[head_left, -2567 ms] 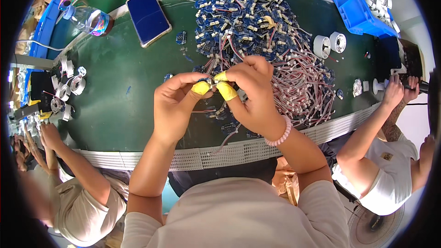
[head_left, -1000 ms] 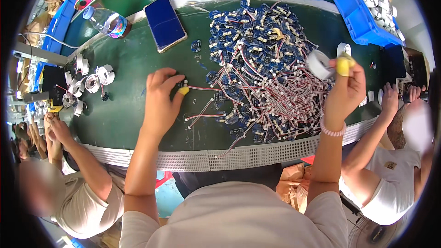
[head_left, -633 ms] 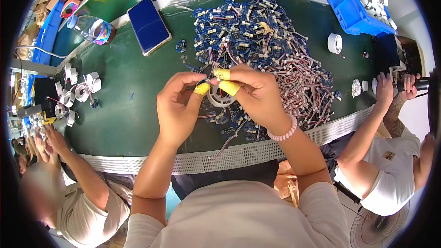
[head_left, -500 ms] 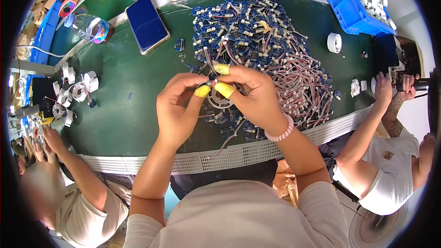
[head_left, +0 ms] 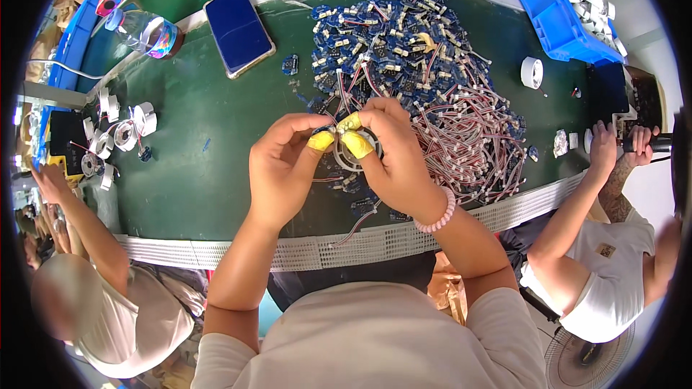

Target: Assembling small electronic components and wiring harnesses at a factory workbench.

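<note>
My left hand (head_left: 280,169) is closed, its yellow-covered thumb and forefinger pinching a small blue circuit board (head_left: 321,130). Close beside it, my right hand (head_left: 398,162) is also closed, with yellow covers on its thumb and forefinger. Those fingertips meet at a tiny pale piece against the board, too small to make out. Just below the fingertips lies a white ring-shaped part (head_left: 346,161), partly hidden by my right thumb. Beyond both hands spreads a heap of blue circuit boards (head_left: 389,50), and to their right a pile of red, white and black wire leads (head_left: 476,148).
White round housings with wires (head_left: 115,135) lie at the left. A tablet (head_left: 239,30) and a plastic bottle (head_left: 150,34) are at the far left. Blue bins (head_left: 562,18) line the back. One white ring (head_left: 532,72) stands apart. Co-workers sit on both sides; a white perforated strip (head_left: 324,253) edges the table.
My fingertips have drawn closer around the small board, and less of it shows. The view has shifted slightly. The left co-worker's hand has moved up and left.
</note>
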`<state>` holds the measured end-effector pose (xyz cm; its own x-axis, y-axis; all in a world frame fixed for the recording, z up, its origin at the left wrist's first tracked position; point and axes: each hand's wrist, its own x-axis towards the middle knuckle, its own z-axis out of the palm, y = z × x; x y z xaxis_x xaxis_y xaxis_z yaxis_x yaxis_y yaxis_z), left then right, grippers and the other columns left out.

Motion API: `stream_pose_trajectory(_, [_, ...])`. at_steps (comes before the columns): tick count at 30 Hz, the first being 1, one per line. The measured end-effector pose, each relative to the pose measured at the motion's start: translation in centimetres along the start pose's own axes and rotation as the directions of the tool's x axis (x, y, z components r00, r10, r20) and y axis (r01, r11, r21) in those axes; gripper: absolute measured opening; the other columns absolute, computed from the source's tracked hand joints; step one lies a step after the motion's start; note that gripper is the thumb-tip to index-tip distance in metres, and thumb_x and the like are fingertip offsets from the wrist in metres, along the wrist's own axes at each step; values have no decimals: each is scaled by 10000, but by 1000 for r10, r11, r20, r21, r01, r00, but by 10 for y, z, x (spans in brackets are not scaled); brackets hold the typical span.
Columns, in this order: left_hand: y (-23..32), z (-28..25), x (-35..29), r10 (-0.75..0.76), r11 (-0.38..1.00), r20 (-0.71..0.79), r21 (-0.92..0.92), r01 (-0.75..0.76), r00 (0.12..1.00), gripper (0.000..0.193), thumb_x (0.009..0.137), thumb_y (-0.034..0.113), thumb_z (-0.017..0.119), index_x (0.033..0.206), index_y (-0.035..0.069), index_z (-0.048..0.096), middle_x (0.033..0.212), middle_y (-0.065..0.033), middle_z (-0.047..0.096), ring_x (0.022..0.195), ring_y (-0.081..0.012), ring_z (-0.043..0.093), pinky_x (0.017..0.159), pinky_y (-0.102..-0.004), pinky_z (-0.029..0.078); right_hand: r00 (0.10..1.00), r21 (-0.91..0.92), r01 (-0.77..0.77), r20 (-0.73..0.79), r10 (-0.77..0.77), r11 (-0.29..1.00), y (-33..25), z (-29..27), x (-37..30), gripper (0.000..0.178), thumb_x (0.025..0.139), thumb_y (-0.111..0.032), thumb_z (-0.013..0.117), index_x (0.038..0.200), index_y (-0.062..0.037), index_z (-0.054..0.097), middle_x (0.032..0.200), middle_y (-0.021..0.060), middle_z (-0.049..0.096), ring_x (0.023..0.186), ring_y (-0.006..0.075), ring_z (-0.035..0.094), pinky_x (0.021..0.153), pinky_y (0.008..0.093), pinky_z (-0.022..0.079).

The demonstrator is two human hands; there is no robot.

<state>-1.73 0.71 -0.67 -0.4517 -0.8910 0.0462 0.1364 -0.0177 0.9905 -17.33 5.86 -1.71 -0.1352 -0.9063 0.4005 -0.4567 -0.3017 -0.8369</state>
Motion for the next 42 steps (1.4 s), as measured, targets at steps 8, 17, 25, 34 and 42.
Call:
stream_pose_trajectory(8, [-1,-6,3,-66,997,32,-48,67,997,175,851,-84,556,1019,-48,589,985,-98,618,901,-149,609,809,-266,511,996,-186,86,33,-81,979,-1,-3,5,196,756,-61,601,945,-60,548,840,54,559,923,282,469,842,414,299])
stream_pose_trajectory(17, [1,2,-3,-25,998,-45,62,28,999,172,795,-130,578,912,-29,652,896,-80,631,824,-139,620,752,-241,514,983,-313,163,129,-128,936,-4,-12,6,154,747,-59,596,899,-74,583,852,40,581,930,269,479,882,401,273])
stream_pose_trajectory(25, [2,15,-9,325,809,-132,552,-203,936,190,726,-118,628,871,-4,673,831,-112,649,747,-180,630,672,-248,498,996,-180,80,-15,-84,980,-7,1,-1,168,737,-58,620,892,-70,557,854,53,564,957,267,478,848,417,274])
stream_pose_trajectory(34, [2,15,-8,171,891,-115,443,-103,979,179,751,-121,613,885,-17,671,853,-106,643,771,-163,622,707,-250,512,984,-389,170,25,-174,906,-12,-6,-1,219,674,-40,606,886,-40,555,866,66,532,968,269,439,858,470,257])
stream_pose_trajectory(42, [4,26,-9,437,754,-143,597,-275,888,212,711,-136,610,870,-9,668,823,-113,651,764,-200,631,716,-267,493,993,95,21,-114,-10,995,-16,2,-4,188,730,7,611,909,-26,565,851,83,555,947,264,466,854,372,343])
